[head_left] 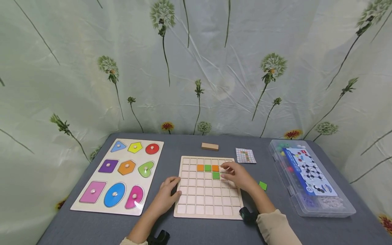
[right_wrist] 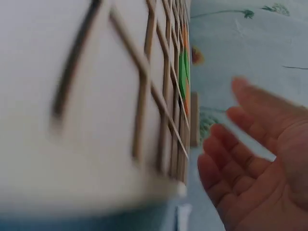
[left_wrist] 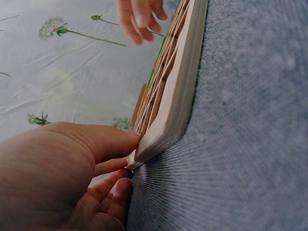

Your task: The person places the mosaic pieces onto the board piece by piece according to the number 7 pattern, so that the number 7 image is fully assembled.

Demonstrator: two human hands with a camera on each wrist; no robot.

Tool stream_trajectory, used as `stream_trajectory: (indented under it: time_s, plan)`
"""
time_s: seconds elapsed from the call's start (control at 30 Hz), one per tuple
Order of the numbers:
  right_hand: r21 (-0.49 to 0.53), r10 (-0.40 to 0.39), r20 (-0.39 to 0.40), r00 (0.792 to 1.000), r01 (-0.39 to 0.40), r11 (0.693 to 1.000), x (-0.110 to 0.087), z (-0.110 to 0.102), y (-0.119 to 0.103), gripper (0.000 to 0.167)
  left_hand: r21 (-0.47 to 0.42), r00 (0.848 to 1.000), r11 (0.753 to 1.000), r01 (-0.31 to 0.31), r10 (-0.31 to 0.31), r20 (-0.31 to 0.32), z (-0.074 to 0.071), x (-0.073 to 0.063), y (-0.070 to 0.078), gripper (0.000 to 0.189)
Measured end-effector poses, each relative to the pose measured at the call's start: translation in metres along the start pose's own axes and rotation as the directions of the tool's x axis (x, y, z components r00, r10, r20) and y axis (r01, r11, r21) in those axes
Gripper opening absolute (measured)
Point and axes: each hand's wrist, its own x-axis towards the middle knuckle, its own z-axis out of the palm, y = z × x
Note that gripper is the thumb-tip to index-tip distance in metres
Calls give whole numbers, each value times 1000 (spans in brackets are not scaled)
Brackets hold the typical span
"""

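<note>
A square wooden grid board lies on the table. Two orange tiles with a green tile between them form a row in its upper part, and another green tile sits below the right orange one. My left hand holds the board's left edge, thumb on the rim and fingers at its side. Over the board's upper right hovers my right hand, fingers loosely bent with nothing between them in the right wrist view. A loose green tile lies right of the board.
A patterned grid card and a wooden block lie behind the board. At the left is a shape puzzle board with knobbed pieces. A clear plastic box with a blue-and-white sheet stands at the right.
</note>
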Motion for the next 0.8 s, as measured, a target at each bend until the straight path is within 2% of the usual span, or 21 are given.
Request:
stream_trajectory:
  time_s: [0.23, 0.4, 0.67, 0.8]
  plan:
    - [-64, -8, -42, 999, 6, 998, -29, -31, 4, 44, -1, 1000, 1000, 8, -8, 5, 1, 0, 0, 45]
    - [-105, -11, -48, 999, 6, 994, -53, -44, 16, 43, 2, 1000, 1000, 0, 0, -4, 0, 0, 0, 45]
    - [-130, 125, -20, 992, -126, 983, -83, -49, 34, 43, 7, 1000, 1000, -4, 4, -1, 0, 0, 0, 45]
    - [-123, 131, 7, 991, -129, 984, -89, -48, 40, 42, 10, 1000, 1000, -5, 5, -6, 0, 1, -1, 45]
